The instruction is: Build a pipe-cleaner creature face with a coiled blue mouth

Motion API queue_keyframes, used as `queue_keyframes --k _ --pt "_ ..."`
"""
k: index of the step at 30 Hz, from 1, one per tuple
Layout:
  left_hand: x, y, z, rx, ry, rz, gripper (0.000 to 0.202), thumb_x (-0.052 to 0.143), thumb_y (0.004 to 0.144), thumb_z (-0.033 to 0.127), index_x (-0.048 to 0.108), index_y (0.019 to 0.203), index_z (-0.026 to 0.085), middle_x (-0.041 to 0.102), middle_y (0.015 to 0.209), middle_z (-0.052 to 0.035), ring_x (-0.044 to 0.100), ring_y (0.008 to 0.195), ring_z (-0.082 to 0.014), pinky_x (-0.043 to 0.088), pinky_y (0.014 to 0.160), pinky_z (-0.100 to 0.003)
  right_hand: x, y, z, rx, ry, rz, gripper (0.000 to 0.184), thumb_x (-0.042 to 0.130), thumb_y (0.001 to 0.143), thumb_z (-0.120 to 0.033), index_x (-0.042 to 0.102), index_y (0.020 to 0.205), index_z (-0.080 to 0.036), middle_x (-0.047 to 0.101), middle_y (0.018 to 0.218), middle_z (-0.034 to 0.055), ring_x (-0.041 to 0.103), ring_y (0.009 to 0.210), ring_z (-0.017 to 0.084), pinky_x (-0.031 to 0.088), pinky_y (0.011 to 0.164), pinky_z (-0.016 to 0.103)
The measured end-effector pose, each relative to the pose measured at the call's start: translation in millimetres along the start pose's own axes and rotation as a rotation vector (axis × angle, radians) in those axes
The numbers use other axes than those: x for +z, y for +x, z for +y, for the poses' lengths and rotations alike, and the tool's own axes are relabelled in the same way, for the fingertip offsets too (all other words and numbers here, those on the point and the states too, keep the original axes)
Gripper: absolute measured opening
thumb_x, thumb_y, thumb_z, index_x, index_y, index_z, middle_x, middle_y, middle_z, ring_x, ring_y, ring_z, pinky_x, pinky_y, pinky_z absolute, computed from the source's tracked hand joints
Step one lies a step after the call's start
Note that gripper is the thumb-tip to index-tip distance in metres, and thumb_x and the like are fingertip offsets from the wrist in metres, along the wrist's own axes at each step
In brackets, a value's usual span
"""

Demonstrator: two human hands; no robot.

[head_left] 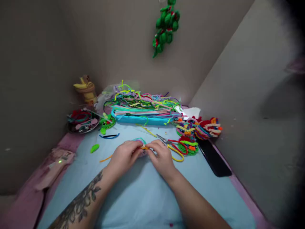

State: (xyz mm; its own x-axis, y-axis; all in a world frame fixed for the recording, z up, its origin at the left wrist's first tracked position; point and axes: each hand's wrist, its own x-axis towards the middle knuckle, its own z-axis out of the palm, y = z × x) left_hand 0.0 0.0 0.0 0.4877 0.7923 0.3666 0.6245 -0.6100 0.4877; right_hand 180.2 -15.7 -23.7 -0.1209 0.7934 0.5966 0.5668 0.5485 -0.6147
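Near the middle of the table my left hand [126, 154] and my right hand [162, 156] meet, fingertips pinched. Between them shows a short bit of orange pipe cleaner [144, 147]. An orange tail [105, 158] pokes out left of my left hand; whether it is the same piece cannot be seen. A teal and pink pipe-cleaner piece [140, 140] sits right behind the fingers, mostly covered by them. Scissors [175, 147] with red and yellow handles lie just right of my right hand. A bright green piece [94, 148] rests to the left.
Behind the hands stands a blue tray [145, 120] heaped with colourful pipe cleaners [143, 101]. Fuzzy multicoloured figures [207, 128] and a black phone [214, 158] are at the right. On the left are a dish [83, 127], a green frog-like figure [107, 123] and a pinkish device [56, 167].
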Motion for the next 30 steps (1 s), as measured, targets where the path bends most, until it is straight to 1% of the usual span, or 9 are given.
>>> queue_keyframes --k 5,9,13,15,18,21,24,27,30 --pt "1.0 3.0 -1.0 0.092 0.147 0.013 0.011 0.056 0.086 0.02 0.065 0.088 0.016 0.069 0.079 -0.0045 0.061 0.076 -0.0192 0.047 0.069 -0.029 0.1 0.7 -3.2 -0.009 -0.006 -0.023 0.018 0.059 0.081 -0.015 0.066 0.097 -0.021 0.065 0.087 0.0052 0.059 0.085 0.019 0.048 0.078 0.032" --pt "3.9 2.2 -1.5 0.14 0.248 0.033 0.015 0.053 0.088 0.023 0.066 0.089 0.016 0.068 0.079 -0.0054 0.059 0.075 -0.0203 0.046 0.068 -0.031 1.7 -1.0 -1.5 -0.003 -0.091 -0.028 0.015 0.057 0.084 -0.017 0.068 0.093 -0.022 0.064 0.084 0.0053 0.057 0.083 0.019 0.047 0.076 0.032" --pt "6.5 2.1 -0.7 0.088 0.146 0.002 0.015 0.053 0.088 0.022 0.066 0.091 0.016 0.069 0.081 -0.0061 0.06 0.077 -0.0196 0.046 0.07 -0.03 1.9 -0.2 0.8 0.056 -0.072 -0.034 0.013 0.056 0.085 -0.017 0.068 0.087 -0.021 0.063 0.082 0.0051 0.056 0.082 0.02 0.044 0.076 0.033" --pt "5.7 2.3 1.8 0.012 0.015 -0.021 0.013 0.055 0.087 0.022 0.066 0.09 0.016 0.069 0.082 -0.0054 0.061 0.078 -0.0185 0.045 0.07 -0.028 0.8 1.7 -0.1 0.137 0.056 -0.005 0.011 0.057 0.083 -0.016 0.067 0.081 -0.021 0.062 0.079 0.0039 0.056 0.079 0.018 0.044 0.072 0.031" --pt "1.7 3.0 8.7 -0.131 -0.225 -0.052 0.011 0.058 0.085 0.024 0.067 0.084 0.017 0.069 0.081 -0.0032 0.06 0.076 -0.0164 0.043 0.068 -0.025 0.9 3.8 -4.6 0.311 0.362 0.019 0.008 0.062 0.08 -0.02 0.066 0.073 -0.02 0.058 0.074 0.0014 0.054 0.072 0.016 0.042 0.064 0.027" --pt "-2.0 4.6 16.4 -0.26 -0.485 -0.094 0.011 0.06 0.081 0.024 0.067 0.076 0.016 0.067 0.074 -0.0013 0.058 0.069 -0.0137 0.042 0.063 -0.023 7.2 3.2 -11.3 0.462 0.812 0.042 0.014 0.069 0.076 -0.034 0.065 0.071 -0.021 0.054 0.071 -0.0011 0.051 0.067 0.013 0.04 0.062 0.025" --pt "-1.8 7.0 19.8 -0.325 -0.73 -0.132 0.011 0.062 0.077 0.023 0.066 0.072 0.014 0.063 0.065 0.0004 0.053 0.06 -0.0109 0.039 0.057 -0.021 15.8 2.5 -16.7 0.56 1.226 0.058 0.024 0.076 0.068 -0.043 0.063 0.067 -0.022 0.051 0.071 -0.0022 0.05 0.069 0.013 0.042 0.066 0.025" --pt "0.8 8.5 19.2 -0.373 -0.883 -0.127 0.012 0.064 0.073 0.025 0.066 0.072 0.013 0.062 0.064 0.0003 0.051 0.058 -0.0104 0.039 0.056 -0.021 18.8 3.6 -17.3 0.613 1.358 0.036 0.025 0.081 0.061 -0.04 0.065 0.063 -0.021 0.052 0.078 -0.0009 0.052 0.076 0.014 0.043 0.072 0.027" --pt "2.3 8.9 18.5 -0.412 -0.951 -0.108 0.02 0.065 0.074 0.028 0.07 0.086 0.013 0.068 0.079 -0.0042 0.057 0.069 -0.0135 0.043 0.064 -0.024 16.1 4.8 -13.5 0.638 1.343 0.051 0.022 0.083 0.059 -0.038 0.069 0.065 -0.022 0.053 0.087 0.0002 0.053 0.079 0.014 0.044 0.069 0.026"
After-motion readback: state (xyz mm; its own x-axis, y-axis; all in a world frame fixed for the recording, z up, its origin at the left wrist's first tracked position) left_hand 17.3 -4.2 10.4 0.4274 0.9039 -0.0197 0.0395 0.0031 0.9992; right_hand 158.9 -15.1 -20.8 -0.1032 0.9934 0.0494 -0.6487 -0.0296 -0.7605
